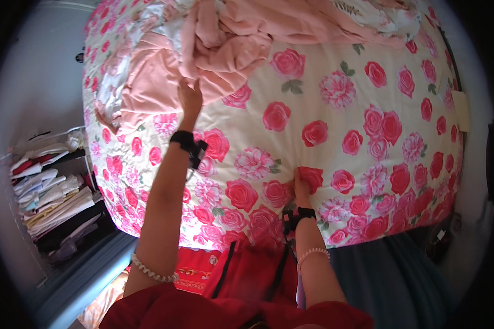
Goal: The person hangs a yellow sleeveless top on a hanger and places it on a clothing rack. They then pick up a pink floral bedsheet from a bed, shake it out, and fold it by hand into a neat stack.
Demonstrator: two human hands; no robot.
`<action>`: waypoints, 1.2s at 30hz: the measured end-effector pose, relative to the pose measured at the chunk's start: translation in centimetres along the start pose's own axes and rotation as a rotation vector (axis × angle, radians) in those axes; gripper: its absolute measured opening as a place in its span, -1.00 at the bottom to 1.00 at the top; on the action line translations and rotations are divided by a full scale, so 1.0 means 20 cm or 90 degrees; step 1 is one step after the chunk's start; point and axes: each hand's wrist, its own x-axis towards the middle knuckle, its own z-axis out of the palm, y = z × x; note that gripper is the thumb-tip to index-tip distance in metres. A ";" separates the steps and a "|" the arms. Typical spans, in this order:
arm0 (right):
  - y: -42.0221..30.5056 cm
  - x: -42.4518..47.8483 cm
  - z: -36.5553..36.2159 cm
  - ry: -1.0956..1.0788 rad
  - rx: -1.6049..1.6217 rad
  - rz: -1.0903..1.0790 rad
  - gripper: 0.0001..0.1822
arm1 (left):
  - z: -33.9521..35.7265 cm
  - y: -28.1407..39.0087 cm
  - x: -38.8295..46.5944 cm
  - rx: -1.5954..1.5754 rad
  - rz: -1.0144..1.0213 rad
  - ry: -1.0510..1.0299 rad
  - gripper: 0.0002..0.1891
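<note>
My left hand point(190, 98) reaches across the bed to a rumpled pink blanket point(152, 78) with a white patterned side. A narrow fold of the blanket comes down between its thumb and fingers. Nearer to me, my right hand point(301, 190) grips the cream bed sheet point(300, 103) printed with pink and red roses. Creases run away from that grip, and the fabric bunches beside the thumb. Some fingers of the right hand are hidden. Each wrist bears a black strap with a small device, and a coiled band sits on each forearm.
Folded clothes point(53, 197) fill a rack low at the left of the bed. Blue fabric point(387, 271) hangs below the bed's near edge at the right. A red patterned cloth point(193, 267) lies below the near edge. At the right edge sits a pale flat object point(461, 111).
</note>
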 end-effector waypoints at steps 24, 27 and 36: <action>-0.16 -0.13 -0.06 -0.105 0.266 0.040 -0.29 | -0.16 -0.46 -1.16 0.358 0.111 -0.271 -0.61; -0.23 -0.23 -0.06 -0.116 0.250 0.004 -0.30 | -0.32 -0.52 -1.64 0.335 0.025 -0.426 -0.58; 0.11 -0.37 -0.21 -0.102 0.115 -0.082 -0.44 | -1.07 -0.44 -2.55 0.067 0.024 -0.600 -0.47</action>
